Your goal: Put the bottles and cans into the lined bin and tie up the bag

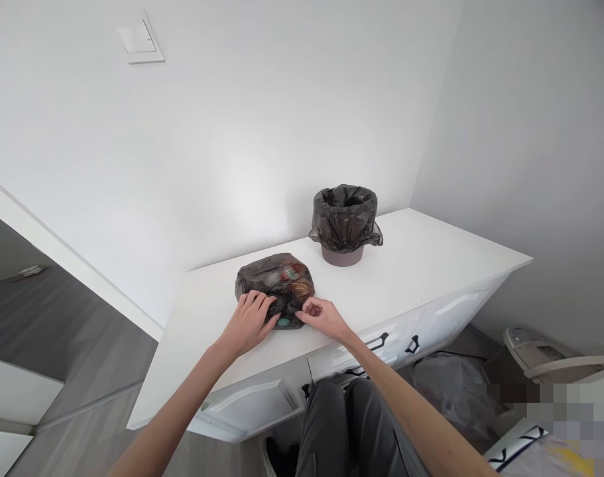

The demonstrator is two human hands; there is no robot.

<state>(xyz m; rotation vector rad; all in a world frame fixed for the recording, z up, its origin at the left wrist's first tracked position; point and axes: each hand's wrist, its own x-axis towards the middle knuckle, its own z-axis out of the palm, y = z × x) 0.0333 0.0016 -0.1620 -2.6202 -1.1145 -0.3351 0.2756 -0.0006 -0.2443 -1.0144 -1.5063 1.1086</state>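
A filled black garbage bag (269, 266) lies on the white cabinet top (396, 278), with colourful contents showing through its thin plastic. My left hand (249, 321) rests on the near left side of the bag, fingers closed on its gathered plastic. At the bag's right side, my right hand (324, 317) pinches the plastic between thumb and curled fingers. Behind and to the right stands a small brown trash can (342, 257), lined with another black bag (344, 222) folded over its rim.
White walls meet behind the cabinet, and a light switch (141, 41) is at upper left. Drawers with black handles (380, 342) face me. On the floor at right are clear plastic bags (451, 391) and a beige appliance (535, 351).
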